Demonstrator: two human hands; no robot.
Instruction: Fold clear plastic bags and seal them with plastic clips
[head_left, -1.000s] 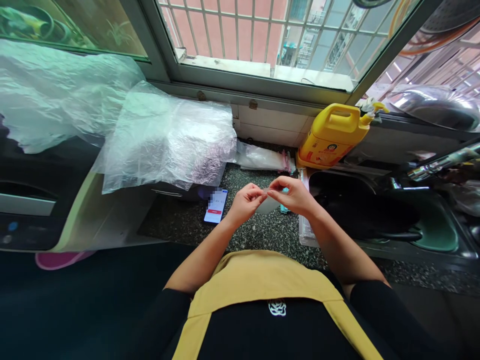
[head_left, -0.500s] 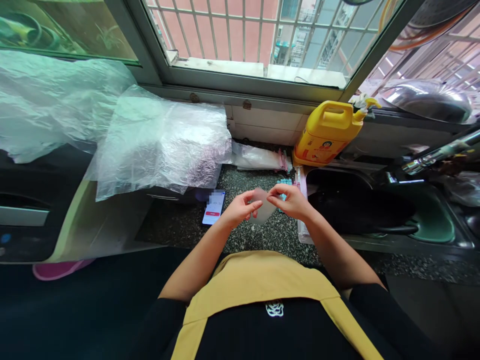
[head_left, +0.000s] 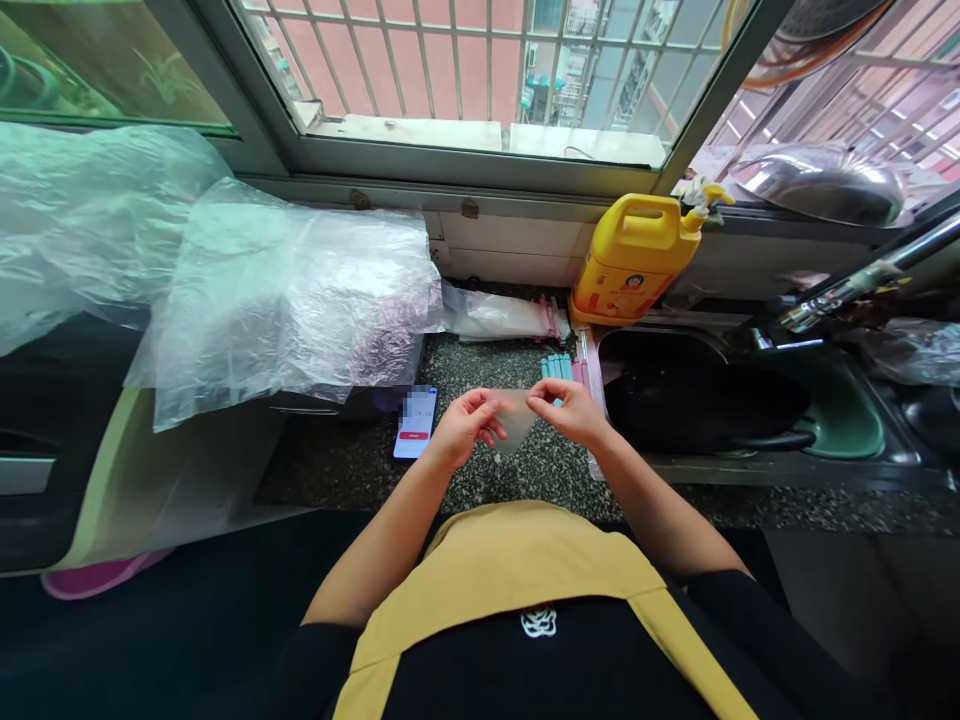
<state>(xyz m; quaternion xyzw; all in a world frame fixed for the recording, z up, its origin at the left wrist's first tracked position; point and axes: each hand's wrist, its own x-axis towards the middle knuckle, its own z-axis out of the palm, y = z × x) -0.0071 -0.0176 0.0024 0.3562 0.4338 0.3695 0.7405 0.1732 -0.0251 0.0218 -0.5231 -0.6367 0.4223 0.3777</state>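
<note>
A small translucent plastic bag (head_left: pixel 514 425) is stretched between my hands over the speckled counter (head_left: pixel 525 478). My left hand (head_left: pixel 466 428) pinches its left side between thumb and fingers, with some fingertips behind or inside the film; I cannot tell which. At the bag's upper right corner, my right hand (head_left: pixel 570 410) is closed in a pinch. Just beyond the right hand lie several teal strips (head_left: pixel 556 366) and pink strips (head_left: pixel 580 371), side by side and partly covered by that hand. A lit phone (head_left: pixel 415 425) rests left of my left hand.
Crumpled clear plastic sheeting (head_left: pixel 300 290) covers boxy things at the left. A clear packet (head_left: pixel 495 315) with pink ends lies by the wall. Right of it stands a yellow pump jug (head_left: pixel 630 265). A sink (head_left: pixel 847 425) holds a black pan (head_left: pixel 697 410). Barred window ahead.
The bag, bunched between both pinches earlier, is now spread out flat. My left hand has shifted left and its fingers have loosened along the film. The view has turned slightly right.
</note>
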